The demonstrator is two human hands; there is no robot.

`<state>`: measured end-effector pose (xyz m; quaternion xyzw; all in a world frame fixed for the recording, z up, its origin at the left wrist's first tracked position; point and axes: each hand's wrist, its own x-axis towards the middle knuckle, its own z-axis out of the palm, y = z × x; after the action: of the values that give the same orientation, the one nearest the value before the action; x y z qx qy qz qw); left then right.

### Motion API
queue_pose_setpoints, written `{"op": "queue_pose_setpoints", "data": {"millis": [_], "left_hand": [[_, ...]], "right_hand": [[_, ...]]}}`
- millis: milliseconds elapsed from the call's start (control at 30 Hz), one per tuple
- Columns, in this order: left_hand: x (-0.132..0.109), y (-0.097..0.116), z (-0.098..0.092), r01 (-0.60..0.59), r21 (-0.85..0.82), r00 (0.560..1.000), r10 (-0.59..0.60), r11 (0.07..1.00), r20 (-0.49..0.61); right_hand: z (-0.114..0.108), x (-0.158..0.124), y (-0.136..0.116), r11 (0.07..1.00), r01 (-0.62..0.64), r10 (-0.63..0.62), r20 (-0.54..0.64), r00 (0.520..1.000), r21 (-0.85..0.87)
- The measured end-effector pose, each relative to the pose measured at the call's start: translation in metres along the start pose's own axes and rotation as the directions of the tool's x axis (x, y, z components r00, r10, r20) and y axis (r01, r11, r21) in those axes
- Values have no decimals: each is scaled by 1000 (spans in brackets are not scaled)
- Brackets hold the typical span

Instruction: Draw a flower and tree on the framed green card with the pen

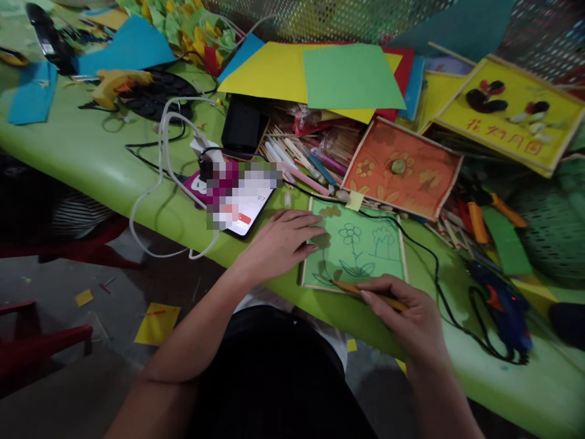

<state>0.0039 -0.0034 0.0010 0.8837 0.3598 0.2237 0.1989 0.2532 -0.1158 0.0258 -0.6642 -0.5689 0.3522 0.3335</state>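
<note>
A green card (pixel 365 244) with thin wooden strips along its edges lies on the table in front of me. It bears line drawings of flowers and, at its left side, small brownish leaf-like patches. My left hand (pixel 292 238) rests with fingers stretched over the card's left edge. With my right hand (pixel 406 308) I grip an orange pen (pixel 350 286), its tip at the lower left of the card by a curved drawn line. A yellow paper tab (pixel 354 200) sits at the top edge of the card.
A lit phone (pixel 249 210) lies to the left, near white cables (pixel 161 140). A blue glue gun (pixel 503 311) and its black cord stand right of the card. Behind are an orange framed picture (pixel 404 167), a yellow one (pixel 512 113), pens (pixel 292 158) and coloured sheets (pixel 351 76).
</note>
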Motion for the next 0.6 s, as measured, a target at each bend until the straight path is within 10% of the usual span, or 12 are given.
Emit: {"op": "queue_pose_setpoints", "data": {"millis": [600], "left_hand": [[0,-2,1,-9,11,1000,9,1000,-11]], "right_hand": [[-4,-1,3,997,-47,45,29,999,54]]}}
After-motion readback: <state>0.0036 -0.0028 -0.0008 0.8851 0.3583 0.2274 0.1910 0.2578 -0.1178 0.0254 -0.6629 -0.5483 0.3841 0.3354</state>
